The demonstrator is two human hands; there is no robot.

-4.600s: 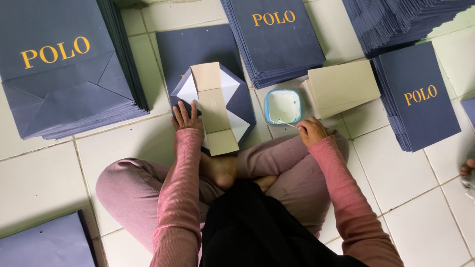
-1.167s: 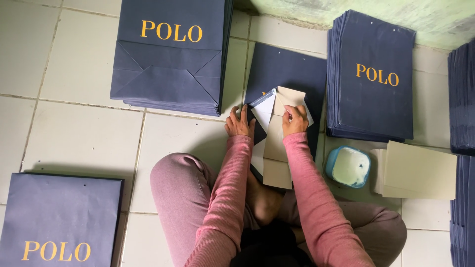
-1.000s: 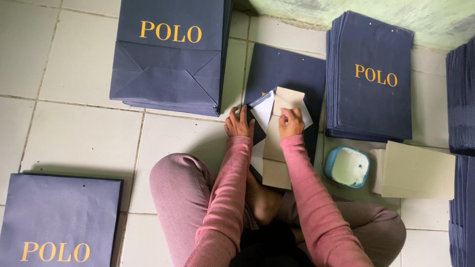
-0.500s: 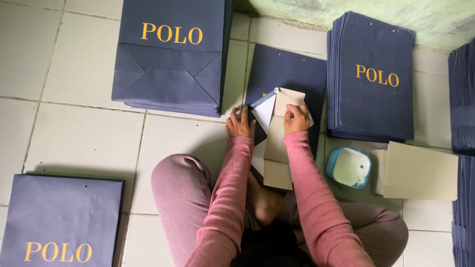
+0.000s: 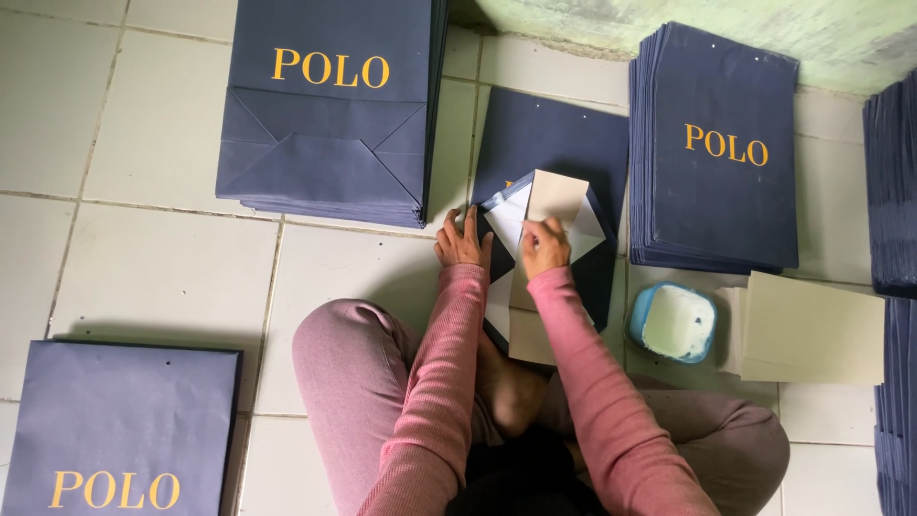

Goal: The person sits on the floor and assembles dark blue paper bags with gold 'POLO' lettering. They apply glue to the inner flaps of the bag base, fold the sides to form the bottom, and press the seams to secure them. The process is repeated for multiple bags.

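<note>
A flat navy paper bag (image 5: 559, 143) lies on the tiled floor in front of me, its bottom end unfolded into white flaps. A beige card strip (image 5: 535, 287) runs down the middle of those flaps. My left hand (image 5: 460, 242) presses flat on the bag's left flap. My right hand (image 5: 544, 246) rests on the card strip, fingers curled and pressing down. Both arms wear pink sleeves.
A stack of finished navy bags (image 5: 330, 105) lies at the upper left, another stack (image 5: 716, 153) at the right, one more bag (image 5: 119, 430) at the lower left. A blue tub of white glue (image 5: 673, 322) and a pile of beige cards (image 5: 812, 330) sit at my right.
Over the last second my right hand shifted slightly along the card strip. My left hand stayed on the left flap. 4.6 s ago my right hand was away to the right.
</note>
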